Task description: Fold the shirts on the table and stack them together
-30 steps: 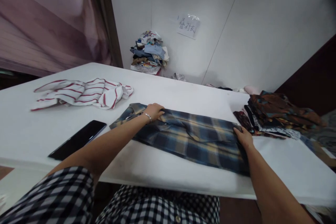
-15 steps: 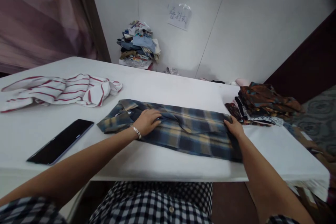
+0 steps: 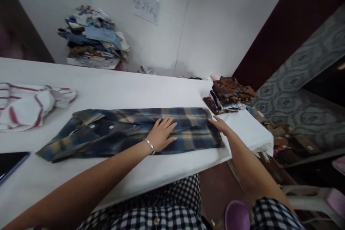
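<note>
A plaid shirt [image 3: 128, 134] in blue, dark and yellow lies lengthwise on the white table [image 3: 151, 93]. Its collar and white buttons are toward the left, and its long sides are folded in. My left hand [image 3: 161, 134] rests flat on the middle of the shirt, fingers spread. At the right end, my right hand [image 3: 220, 125] has its fingers at the hem and appears to pinch the edge; part of the fingers is hidden.
A white garment with red stripes [image 3: 29, 105] lies crumpled at left, above a dark phone [image 3: 10, 165]. Stacked folded clothes [image 3: 231, 91] sit at the right back. Against the wall rises a tall clothes pile [image 3: 95, 41]. A handwritten sign [image 3: 146, 8] hangs on the wall.
My view has swung to the right. My left hand has slid along the shirt away from the collar, its fingers now spread. My right hand stays at the hem end.
</note>
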Motion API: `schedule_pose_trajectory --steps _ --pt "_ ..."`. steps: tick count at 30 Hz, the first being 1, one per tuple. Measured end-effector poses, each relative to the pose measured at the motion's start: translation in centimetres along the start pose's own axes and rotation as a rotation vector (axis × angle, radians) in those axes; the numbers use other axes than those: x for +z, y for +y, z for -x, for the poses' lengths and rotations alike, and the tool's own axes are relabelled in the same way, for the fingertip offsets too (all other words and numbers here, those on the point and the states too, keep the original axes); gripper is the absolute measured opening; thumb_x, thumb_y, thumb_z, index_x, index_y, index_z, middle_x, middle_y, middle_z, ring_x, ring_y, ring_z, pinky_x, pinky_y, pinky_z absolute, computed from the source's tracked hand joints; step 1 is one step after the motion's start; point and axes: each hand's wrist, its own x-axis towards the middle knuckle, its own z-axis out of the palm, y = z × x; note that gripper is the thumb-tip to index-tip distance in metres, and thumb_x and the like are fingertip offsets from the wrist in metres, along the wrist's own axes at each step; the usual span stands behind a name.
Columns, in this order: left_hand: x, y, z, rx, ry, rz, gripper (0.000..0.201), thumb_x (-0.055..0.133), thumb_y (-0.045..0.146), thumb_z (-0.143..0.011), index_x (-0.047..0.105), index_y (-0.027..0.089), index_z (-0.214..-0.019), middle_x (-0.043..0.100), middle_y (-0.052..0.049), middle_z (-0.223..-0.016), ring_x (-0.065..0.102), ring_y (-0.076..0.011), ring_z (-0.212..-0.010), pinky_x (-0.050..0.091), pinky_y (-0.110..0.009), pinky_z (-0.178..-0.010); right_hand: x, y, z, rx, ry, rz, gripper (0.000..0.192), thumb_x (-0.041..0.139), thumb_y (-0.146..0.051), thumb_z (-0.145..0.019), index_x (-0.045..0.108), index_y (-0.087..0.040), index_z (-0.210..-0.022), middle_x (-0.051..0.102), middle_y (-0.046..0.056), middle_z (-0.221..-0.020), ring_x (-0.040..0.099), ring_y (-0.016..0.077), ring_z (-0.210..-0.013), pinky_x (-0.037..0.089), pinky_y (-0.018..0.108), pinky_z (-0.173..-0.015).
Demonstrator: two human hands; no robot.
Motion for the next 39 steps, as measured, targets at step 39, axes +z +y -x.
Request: schedule_pose_trajectory --steps 39 --pt "-0.2 -3.4 2.5 -0.739 0.298 1.739 0.03 0.066 0.03 -0.077 0.061 0.014 -0.101 0.069 -0.013 -0.108 0.063 -0.0257 -0.107 0.054 -0.038 -0.089 11.0 -10.0 4.3 -0.183 -0.088 -0.32 0.046 0.066 -0.038 -0.072 0.058 -0.02 -0.113 0.067 0.002 -0.081 0.061 0.0149 -0.064 0.047 0.024 -0.048"
